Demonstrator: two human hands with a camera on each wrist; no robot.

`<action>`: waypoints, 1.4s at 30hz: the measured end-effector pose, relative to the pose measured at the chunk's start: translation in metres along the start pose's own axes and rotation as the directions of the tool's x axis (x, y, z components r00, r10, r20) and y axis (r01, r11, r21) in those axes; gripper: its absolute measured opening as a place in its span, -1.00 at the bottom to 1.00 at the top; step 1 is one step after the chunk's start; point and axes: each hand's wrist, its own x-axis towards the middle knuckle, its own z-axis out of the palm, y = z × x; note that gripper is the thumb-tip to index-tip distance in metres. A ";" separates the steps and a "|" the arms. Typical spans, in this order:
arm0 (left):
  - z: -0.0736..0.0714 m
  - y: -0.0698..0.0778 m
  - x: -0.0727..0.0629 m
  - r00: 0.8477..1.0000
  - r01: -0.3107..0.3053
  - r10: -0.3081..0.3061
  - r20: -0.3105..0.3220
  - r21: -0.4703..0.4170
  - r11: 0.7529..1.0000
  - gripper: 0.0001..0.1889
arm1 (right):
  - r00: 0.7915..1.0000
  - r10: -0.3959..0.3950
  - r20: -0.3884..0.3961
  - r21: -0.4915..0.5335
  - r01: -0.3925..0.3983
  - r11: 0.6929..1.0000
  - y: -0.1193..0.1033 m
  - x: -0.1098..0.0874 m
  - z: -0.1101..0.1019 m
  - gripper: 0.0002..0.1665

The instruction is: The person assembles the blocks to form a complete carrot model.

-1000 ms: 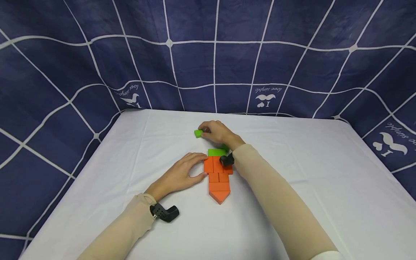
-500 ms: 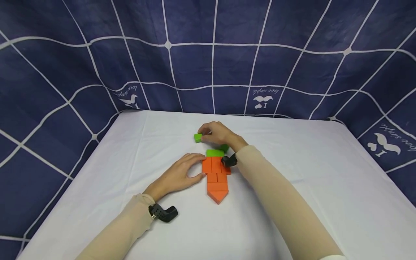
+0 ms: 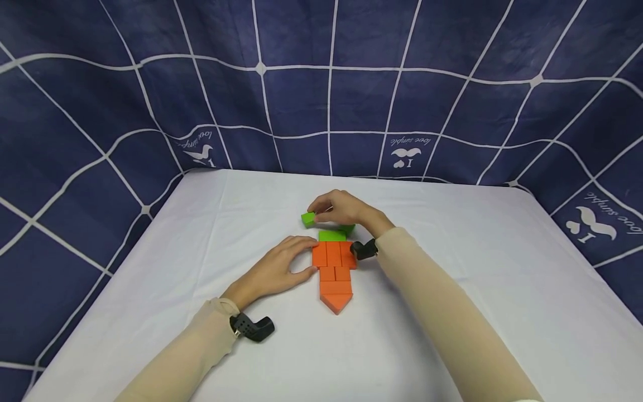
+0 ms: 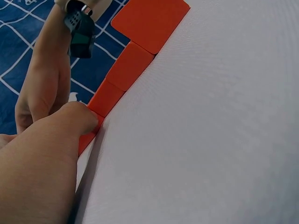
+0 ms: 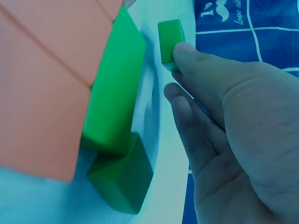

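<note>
In the head view, my right hand (image 3: 337, 206) pinches a small green block (image 3: 308, 219) between thumb and fingers, beyond the far end of a row of blocks. The right wrist view shows this block (image 5: 171, 42) at my thumb tip. A flat green block (image 3: 332, 235) lies against the far edge of the orange blocks (image 3: 334, 254). Beside it, a second green block (image 5: 122, 178) sits at an angle, partly under my right hand in the head view. My left hand (image 3: 278, 267) rests at the left edge of the orange blocks, index fingertip and thumb touching its corners.
The orange row narrows toward me and ends in a triangular block (image 3: 336, 302). All of it lies on a white cloth-covered table (image 3: 482, 312). A dark blue curtain with white lines (image 3: 296, 106) hangs behind and at both sides.
My right hand has brought the small green block nearer to me, toward the flat green block. Its wrist has shifted right, uncovering more of the right orange block. My left hand stays put.
</note>
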 end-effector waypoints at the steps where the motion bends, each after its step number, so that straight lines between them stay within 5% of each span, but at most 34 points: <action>1: 0.000 0.000 0.000 1.000 0.001 -0.001 0.001 0.000 1.000 -0.42 | 1.000 -0.004 0.009 0.001 0.004 1.000 0.001 -0.001 0.000 -0.61; 11: -0.001 0.002 0.000 1.000 0.024 -0.024 0.017 0.001 1.000 -0.40 | 0.997 -0.006 0.075 0.040 0.003 0.999 0.008 -0.010 0.002 -0.61; 32: -0.002 0.003 -0.001 1.000 0.004 -0.004 0.002 -0.002 1.000 -0.41 | 0.996 -0.008 0.091 0.063 0.003 0.998 0.010 -0.016 0.003 -0.60; 42: -0.001 0.002 -0.001 1.000 0.002 -0.002 0.007 0.012 1.000 -0.40 | 0.999 -0.009 -0.038 0.067 0.012 0.998 0.015 -0.028 -0.002 -0.55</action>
